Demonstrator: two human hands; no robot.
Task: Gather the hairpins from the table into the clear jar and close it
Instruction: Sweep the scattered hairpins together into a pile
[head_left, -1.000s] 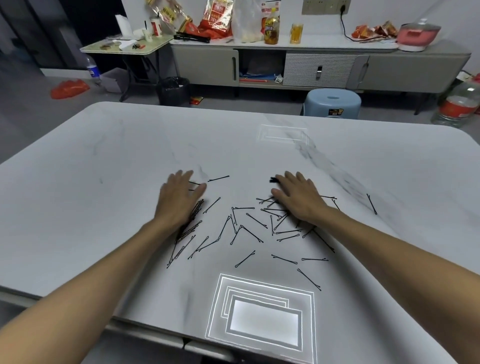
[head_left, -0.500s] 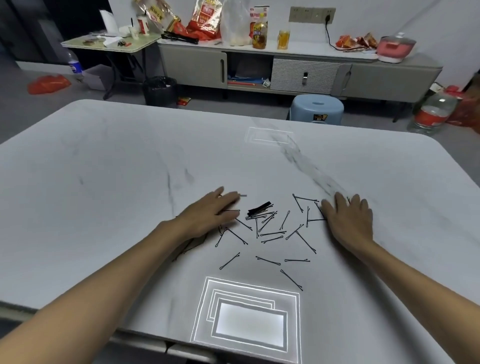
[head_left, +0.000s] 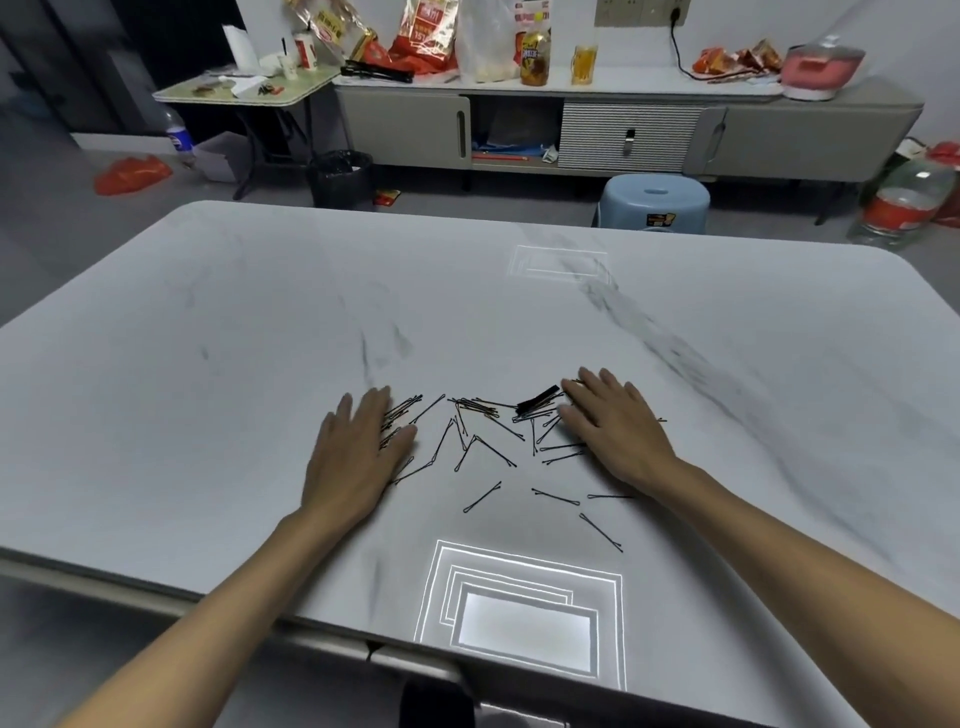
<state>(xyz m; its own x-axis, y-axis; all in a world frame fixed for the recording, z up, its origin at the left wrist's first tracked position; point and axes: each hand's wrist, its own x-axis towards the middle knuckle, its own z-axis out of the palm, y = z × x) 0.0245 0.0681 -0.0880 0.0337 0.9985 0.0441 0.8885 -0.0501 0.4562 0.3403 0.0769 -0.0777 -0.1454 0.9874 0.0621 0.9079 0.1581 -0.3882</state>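
Note:
Several thin black hairpins (head_left: 483, 441) lie scattered on the white marble table (head_left: 208, 364), with a tight black bundle (head_left: 537, 400) among them. My left hand (head_left: 358, 452) lies flat on the table at the left edge of the pile, fingers straight, some pins under its fingertips. My right hand (head_left: 613, 426) lies flat at the pile's right edge, fingers straight, touching the bundle's end. A few loose hairpins (head_left: 600, 530) lie nearer to me. No clear jar is in view.
A bright ceiling-light reflection (head_left: 524, 613) shines on the table near its front edge. Beyond the table stand a blue stool (head_left: 652, 200), a black bin (head_left: 340, 176), a long grey sideboard (head_left: 623, 124) with snacks, and a small green table (head_left: 244, 88).
Both hands have shifted sideways over the table: the left back out to the pile's left edge, the right inward from the far right. The pins are bunched closer together than a second ago.

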